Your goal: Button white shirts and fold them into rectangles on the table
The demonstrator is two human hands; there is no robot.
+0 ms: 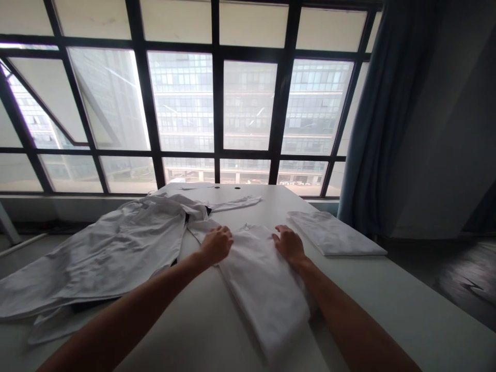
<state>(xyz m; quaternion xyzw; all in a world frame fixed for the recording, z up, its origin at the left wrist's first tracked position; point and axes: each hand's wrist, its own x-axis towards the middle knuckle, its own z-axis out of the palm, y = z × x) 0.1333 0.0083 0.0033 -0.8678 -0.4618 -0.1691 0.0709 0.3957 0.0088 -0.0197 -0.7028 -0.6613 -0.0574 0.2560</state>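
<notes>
A white cloth garment (pixel 259 279), folded into a long narrow shape, lies lengthwise on the table in front of me. At its far left edge is my left hand (pixel 217 245), fingers curled down and closed on the fabric; a sleeve-like piece of white cloth runs out beneath that hand. My right hand (pixel 289 243) rests by the far right edge of the same garment, thumb and fingers apart and slightly bent. The near end of the garment is blurred, and part of its right side is hidden by my right forearm.
To the left, rumpled white garments (pixel 127 248) with dark patches are spread over the white table (pixel 399 294). A flat folded white garment (pixel 335 235) lies at the right edge. Beyond stand windows and a blue curtain (pixel 387 129); a blurred whitish heap (pixel 470 274) is at far right.
</notes>
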